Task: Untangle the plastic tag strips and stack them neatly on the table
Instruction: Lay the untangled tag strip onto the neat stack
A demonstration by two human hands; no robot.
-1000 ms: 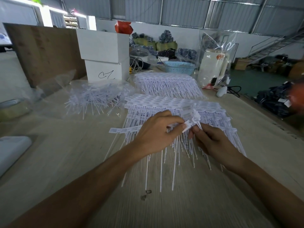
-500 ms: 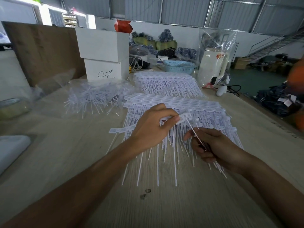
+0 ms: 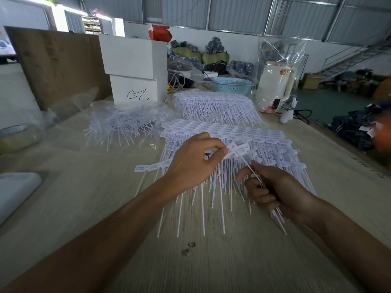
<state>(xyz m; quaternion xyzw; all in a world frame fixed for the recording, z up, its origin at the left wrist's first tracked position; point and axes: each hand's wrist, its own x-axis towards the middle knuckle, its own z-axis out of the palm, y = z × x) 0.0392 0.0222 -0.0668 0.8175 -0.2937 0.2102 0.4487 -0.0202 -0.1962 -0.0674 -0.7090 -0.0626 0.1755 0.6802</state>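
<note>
**Two hands pulling tag strips from a stack on a counter**

Two bare hands work over a pale wooden counter [image 3: 84, 208]. The left hand [image 3: 190, 163] pinches the flat label end of a small bunch of white plastic tag strips [image 3: 239, 148] between thumb and fingertips. The right hand [image 3: 275, 191] has its fingers curled around the thin tails of the same bunch, which slant down through its grip and stick out past the heel of the hand. How many strips are in the bunch cannot be counted.

Three groups of strips lie on the counter. Directly under the hands is one neat stack [image 3: 222, 132], labels in a row at the far side and tails pointing toward the person. Behind it lies a second neat stack [image 3: 215, 104]. To the left is one loose, tangled heap [image 3: 122, 125] lying on clear plastic. One single strip [image 3: 148, 166] pokes out sideways beside the left hand.

At the back stand two white boxes [image 3: 133, 66], one on top of the other, one blue basket [image 3: 231, 85] and one white appliance in a clear bag [image 3: 275, 85].
</note>
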